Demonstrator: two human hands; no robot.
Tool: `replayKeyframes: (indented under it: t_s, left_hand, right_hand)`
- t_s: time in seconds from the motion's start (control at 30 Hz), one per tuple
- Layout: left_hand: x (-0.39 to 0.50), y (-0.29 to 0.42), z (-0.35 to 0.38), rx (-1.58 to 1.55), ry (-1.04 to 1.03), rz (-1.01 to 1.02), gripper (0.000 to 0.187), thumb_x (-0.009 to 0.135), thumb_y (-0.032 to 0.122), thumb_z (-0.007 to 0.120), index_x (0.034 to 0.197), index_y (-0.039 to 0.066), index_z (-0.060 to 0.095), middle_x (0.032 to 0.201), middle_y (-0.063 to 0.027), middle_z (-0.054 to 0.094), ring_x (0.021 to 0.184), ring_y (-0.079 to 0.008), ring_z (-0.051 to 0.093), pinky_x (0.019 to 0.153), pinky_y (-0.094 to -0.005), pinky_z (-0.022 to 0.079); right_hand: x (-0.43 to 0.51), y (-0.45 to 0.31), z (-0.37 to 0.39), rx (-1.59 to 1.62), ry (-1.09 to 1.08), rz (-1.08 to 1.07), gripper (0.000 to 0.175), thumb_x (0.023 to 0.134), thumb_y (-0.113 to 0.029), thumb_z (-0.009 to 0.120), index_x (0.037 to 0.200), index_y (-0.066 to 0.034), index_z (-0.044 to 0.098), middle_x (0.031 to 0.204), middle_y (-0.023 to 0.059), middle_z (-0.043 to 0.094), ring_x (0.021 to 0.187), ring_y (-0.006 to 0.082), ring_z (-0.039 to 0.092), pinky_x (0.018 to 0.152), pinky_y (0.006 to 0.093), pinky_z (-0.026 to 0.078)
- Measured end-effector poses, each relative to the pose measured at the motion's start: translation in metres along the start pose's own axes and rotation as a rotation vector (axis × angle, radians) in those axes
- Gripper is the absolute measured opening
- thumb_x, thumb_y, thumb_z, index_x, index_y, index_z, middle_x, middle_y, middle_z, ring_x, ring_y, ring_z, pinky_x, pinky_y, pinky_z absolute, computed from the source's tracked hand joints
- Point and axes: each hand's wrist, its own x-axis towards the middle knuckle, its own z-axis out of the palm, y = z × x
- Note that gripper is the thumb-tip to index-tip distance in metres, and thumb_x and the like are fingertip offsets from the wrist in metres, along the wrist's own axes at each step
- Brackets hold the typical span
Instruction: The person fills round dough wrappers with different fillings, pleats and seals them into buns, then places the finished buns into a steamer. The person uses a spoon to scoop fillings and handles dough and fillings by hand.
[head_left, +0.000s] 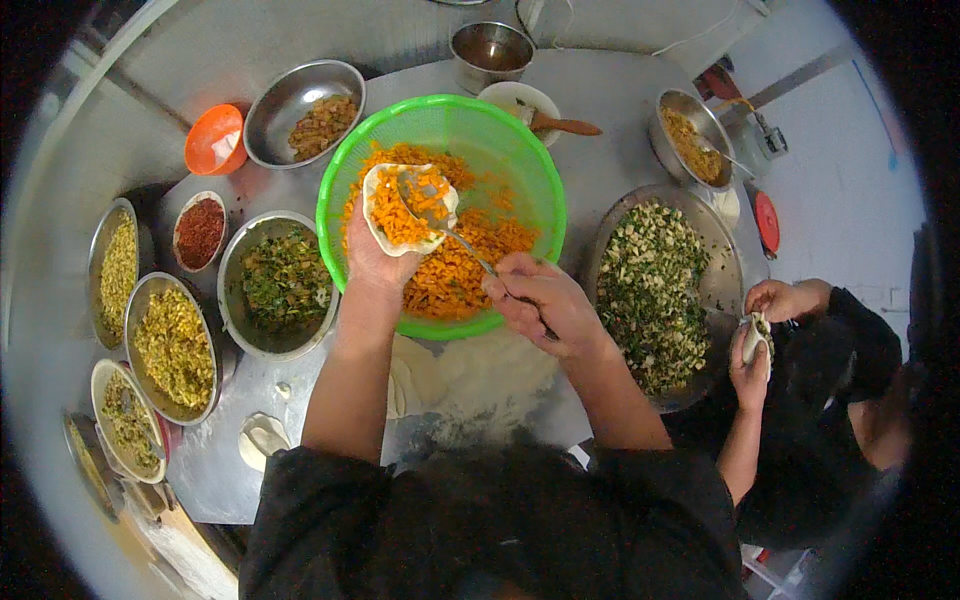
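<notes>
My left hand (379, 259) holds a round dough wrapper (377, 232) heaped with chopped orange filling, over the left part of a green plastic colander (551, 217). The fingers are mostly hidden beneath the dough. My right hand (551, 304) grips a metal spoon (472, 251) by its handle, with the bowl of the spoon on the filling in the wrapper. More orange filling (450, 285) lies in the colander below. Flat dough wrappers (405, 375) rest on the floured table between my forearms.
Steel bowls of green filling (281, 281) and yellow filling (176, 349) stand at left, near an orange bowl (206, 142). A wide steel basin (727, 277) of green-and-white filling stands at right. Beside it, a co-worker's hands (757, 345) hold a filled dough piece. A wooden-handled tool (570, 127) rests on a white bowl.
</notes>
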Motion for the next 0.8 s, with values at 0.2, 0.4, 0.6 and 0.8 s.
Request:
replayKeyframes:
  t_s: [0.2,0.4,0.6,0.8]
  left_hand:
    - [-0.007,0.022,0.010,0.104,0.140,0.149,0.041,0.099,0.028,0.030,0.128,0.004,0.047,0.125,-0.0169,0.054,0.114,-0.0364,0.053,0.097,-0.0527,0.044]
    - [-0.018,0.034,-0.004,-0.060,0.014,0.002,0.042,0.099,0.031,0.029,0.126,0.004,0.048,0.123,-0.0178,0.056,0.111,-0.0376,0.055,0.094,-0.0561,0.045]
    - [-0.011,0.025,0.006,-0.030,0.146,0.035,0.041,0.099,0.030,0.030,0.124,0.007,0.051,0.126,-0.0165,0.055,0.115,-0.0364,0.052,0.101,-0.0556,0.039]
    - [0.005,0.002,0.023,-0.009,0.144,0.008,0.038,0.099,0.029,0.032,0.123,0.007,0.051,0.125,-0.0160,0.054,0.115,-0.0354,0.052,0.099,-0.0545,0.041]
  right_hand:
    - [0.039,0.003,-0.028,-1.219,0.490,-0.441,0.006,0.093,-0.014,0.048,0.093,-0.0087,0.051,0.074,0.0043,0.056,0.057,0.0103,0.051,0.050,0.0259,0.042]
    - [0.083,0.008,-0.020,-0.760,0.390,-0.289,0.006,0.091,-0.010,0.048,0.096,-0.0071,0.046,0.079,0.0074,0.056,0.053,0.0118,0.047,0.046,0.0274,0.039]
    - [0.030,-0.016,0.004,-0.547,0.327,-0.220,0.004,0.091,-0.012,0.050,0.091,-0.0083,0.050,0.074,0.0068,0.056,0.051,0.0158,0.049,0.045,0.0292,0.040]
    - [0.018,0.026,0.027,-1.351,0.473,-0.640,0.005,0.090,-0.011,0.051,0.089,-0.0054,0.051,0.073,0.0075,0.056,0.060,0.0237,0.053,0.055,0.0365,0.043]
